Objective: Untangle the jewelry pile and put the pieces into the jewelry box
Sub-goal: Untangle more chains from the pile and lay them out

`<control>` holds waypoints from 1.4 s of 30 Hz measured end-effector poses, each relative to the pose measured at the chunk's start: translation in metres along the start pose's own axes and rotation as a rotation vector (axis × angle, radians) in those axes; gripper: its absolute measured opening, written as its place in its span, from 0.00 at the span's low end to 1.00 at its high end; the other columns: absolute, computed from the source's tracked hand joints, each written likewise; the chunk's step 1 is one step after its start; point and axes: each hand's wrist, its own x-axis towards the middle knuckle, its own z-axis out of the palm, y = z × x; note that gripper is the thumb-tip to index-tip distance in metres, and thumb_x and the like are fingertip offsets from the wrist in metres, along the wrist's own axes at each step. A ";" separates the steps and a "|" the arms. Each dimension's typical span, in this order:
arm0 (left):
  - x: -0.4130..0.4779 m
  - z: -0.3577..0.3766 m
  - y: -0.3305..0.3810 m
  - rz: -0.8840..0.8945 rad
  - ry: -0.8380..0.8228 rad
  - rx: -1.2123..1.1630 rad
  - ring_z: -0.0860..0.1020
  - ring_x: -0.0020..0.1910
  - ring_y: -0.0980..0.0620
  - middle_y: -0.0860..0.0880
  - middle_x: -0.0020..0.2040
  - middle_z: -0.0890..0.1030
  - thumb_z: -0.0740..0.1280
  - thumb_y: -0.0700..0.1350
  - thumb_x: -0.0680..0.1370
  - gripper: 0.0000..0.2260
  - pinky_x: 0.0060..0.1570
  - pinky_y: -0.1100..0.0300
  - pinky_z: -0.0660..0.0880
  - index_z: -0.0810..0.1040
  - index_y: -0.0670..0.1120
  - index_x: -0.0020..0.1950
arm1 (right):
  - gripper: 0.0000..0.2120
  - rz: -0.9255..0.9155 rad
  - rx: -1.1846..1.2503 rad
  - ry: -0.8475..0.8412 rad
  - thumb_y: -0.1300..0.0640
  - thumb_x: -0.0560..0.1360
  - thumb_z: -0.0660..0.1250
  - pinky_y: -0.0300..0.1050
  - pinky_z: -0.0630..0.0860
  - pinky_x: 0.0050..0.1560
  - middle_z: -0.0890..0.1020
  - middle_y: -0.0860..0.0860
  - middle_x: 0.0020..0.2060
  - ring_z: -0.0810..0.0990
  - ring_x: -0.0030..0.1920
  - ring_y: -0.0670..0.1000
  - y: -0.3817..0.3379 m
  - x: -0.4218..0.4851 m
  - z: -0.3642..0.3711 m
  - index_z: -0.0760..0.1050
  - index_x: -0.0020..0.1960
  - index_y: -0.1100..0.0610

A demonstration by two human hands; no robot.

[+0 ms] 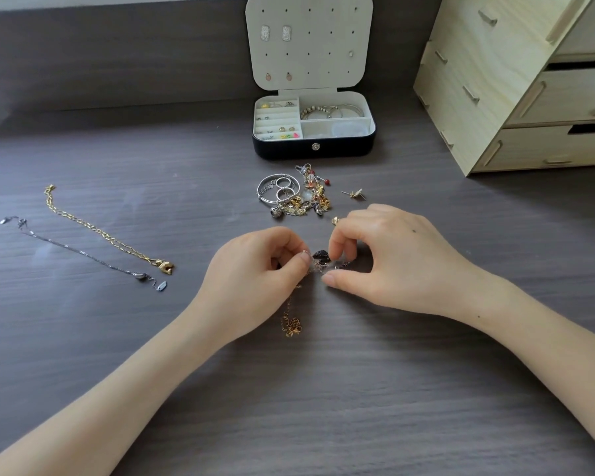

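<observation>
Fingers (301, 261) of left hand (255, 269) and right hand (385, 255) pinch a tangled chain (321, 256) low over the worktop (358, 389), likely to tease it apart, with the jewelry pile (296, 195) at 12 o'clock, just short of the open jewelry box (289, 151).

Table (117, 338): dark matt wood-grain. Drawer unit (478, 97): pale unfinished plywood. Jewelry pile (294, 195): shiny silver and gold metal. Jewelry box (313, 149): dark shell, matt cream lining.
</observation>
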 end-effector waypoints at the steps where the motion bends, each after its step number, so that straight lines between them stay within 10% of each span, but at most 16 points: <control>1: 0.000 0.000 0.000 0.000 -0.001 0.002 0.78 0.35 0.56 0.61 0.34 0.80 0.61 0.55 0.69 0.06 0.43 0.52 0.75 0.75 0.56 0.35 | 0.09 0.001 -0.006 -0.010 0.42 0.68 0.69 0.42 0.64 0.41 0.74 0.41 0.35 0.69 0.42 0.44 0.000 0.000 -0.001 0.73 0.41 0.45; 12: 0.000 0.000 -0.001 0.010 -0.003 -0.001 0.76 0.34 0.56 0.57 0.33 0.80 0.61 0.55 0.69 0.06 0.43 0.53 0.75 0.75 0.56 0.36 | 0.07 -0.002 0.054 -0.093 0.51 0.70 0.69 0.35 0.65 0.41 0.75 0.40 0.34 0.70 0.41 0.39 -0.001 -0.001 -0.005 0.70 0.41 0.44; 24: 0.000 -0.002 -0.002 0.035 -0.009 -0.035 0.74 0.30 0.61 0.59 0.26 0.77 0.61 0.50 0.75 0.06 0.40 0.58 0.71 0.73 0.53 0.38 | 0.08 -0.258 -0.104 0.247 0.49 0.67 0.66 0.38 0.59 0.33 0.76 0.43 0.27 0.67 0.32 0.46 -0.004 0.001 0.014 0.84 0.41 0.45; 42: 0.000 -0.002 0.001 0.027 -0.020 -0.078 0.72 0.29 0.61 0.58 0.25 0.77 0.59 0.48 0.71 0.04 0.37 0.59 0.66 0.71 0.51 0.37 | 0.04 -0.218 0.003 0.010 0.47 0.68 0.66 0.35 0.64 0.35 0.72 0.39 0.30 0.67 0.34 0.40 0.004 0.002 0.006 0.73 0.38 0.45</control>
